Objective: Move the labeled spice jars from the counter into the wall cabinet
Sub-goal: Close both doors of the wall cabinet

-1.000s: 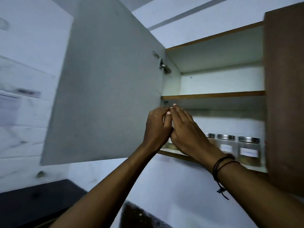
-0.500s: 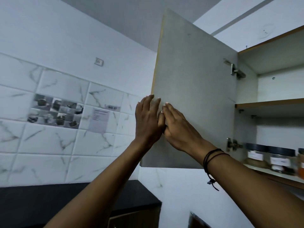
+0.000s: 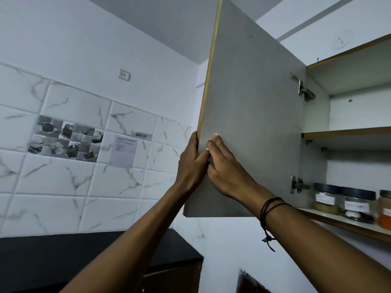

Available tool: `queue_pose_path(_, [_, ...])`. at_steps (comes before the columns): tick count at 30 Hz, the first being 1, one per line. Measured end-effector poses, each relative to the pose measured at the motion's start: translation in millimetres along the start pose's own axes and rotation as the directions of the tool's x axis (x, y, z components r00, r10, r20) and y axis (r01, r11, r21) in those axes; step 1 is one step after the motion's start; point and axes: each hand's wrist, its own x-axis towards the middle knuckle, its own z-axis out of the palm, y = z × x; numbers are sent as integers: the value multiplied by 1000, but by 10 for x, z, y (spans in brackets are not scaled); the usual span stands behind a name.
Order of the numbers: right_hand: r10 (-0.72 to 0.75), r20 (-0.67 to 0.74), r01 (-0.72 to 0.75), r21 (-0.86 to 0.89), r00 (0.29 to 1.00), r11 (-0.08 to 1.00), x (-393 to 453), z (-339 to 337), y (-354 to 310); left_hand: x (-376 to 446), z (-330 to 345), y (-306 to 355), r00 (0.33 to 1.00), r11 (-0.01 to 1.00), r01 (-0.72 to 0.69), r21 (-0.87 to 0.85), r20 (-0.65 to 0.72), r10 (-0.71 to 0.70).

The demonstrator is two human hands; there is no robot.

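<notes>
Both hands are on the free edge of the open grey laminate cabinet door (image 3: 249, 115), so the step in hand looks like closing up, not carrying a jar. The left hand (image 3: 191, 163) wraps its fingers round the door's wood-coloured edge, thumb on the inner face. The right hand (image 3: 224, 166), a black cord bracelet (image 3: 269, 210) at its wrist, lies with straight fingers flat against that inner face, touching the left hand. Neither holds a jar.

The labeled glass spice jars with dark lids (image 3: 342, 203) already stand in a row on the lower shelf (image 3: 347, 225) of the wall cabinet, just beside the lower hinge (image 3: 297, 185); the row runs off the right of the view, so their count cannot be told. The upper shelf (image 3: 347, 132) shows nothing on it.

The next move probably calls for swinging the door on its hinges toward the cabinet, and freeing the left fingers before the edge meets the frame.

Below left runs the black tabletop (image 3: 84, 250); no jars show on the visible part. A white marbled tile wall (image 3: 63, 187) carries a paper notice (image 3: 123, 151). Nothing visible blocks the door's swing.
</notes>
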Motion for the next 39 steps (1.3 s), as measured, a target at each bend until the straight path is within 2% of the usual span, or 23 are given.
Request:
queue_pose_path(7, [-36,-94,42,71,995,997,-494,-403,30,-346,223,429,990,982,-123,-143,45,130])
queue_pose_path(11, [-24,-218,55,138,976,989,-889,-772,99,-560,525,812,965,941,-201,-271,107,237])
queue_pose_path(14, [-1,-298,63,200,955,978,-1233,-1089,203,-700,915,1087,943,911,-196,-364,187,277])
queue_pose_path(19, [127,-365,-44,227,922,973,-1873,-1635,532,-1036,1791,1465,905,838,-185,-514,244,349])
queue_pose_path(24, [281,-422,-207,213,862,955,-2401,-2224,1011,-1285,2806,1750,871,828,-272,-490,241,428])
queue_pose_path(26, [326,-472,-299,134,819,945,-2546,-2420,1182,-1342,3165,1832,866,837,-303,-456,234,441])
queue_pose_path(28, [330,-513,-398,-23,792,917,-2658,-2594,1351,-1379,3466,1884,850,840,-330,-430,251,462])
queue_pose_path(30, [336,-506,-475,-172,794,863,-2743,-2736,1520,-1402,3712,1905,829,840,-358,-408,276,487])
queue_pose_path(35, [375,-432,-538,-360,820,762,-2874,-2918,1860,-1404,4158,1916,787,846,-408,-343,337,517])
queue_pose_path(37, [324,-421,-521,-543,847,658,-2921,-2941,1985,-1401,4298,1909,771,844,-429,-322,356,528])
queue_pose_path(39, [307,-410,-512,-703,859,493,-2975,-2953,2103,-1388,4447,1878,759,844,-451,-290,372,534])
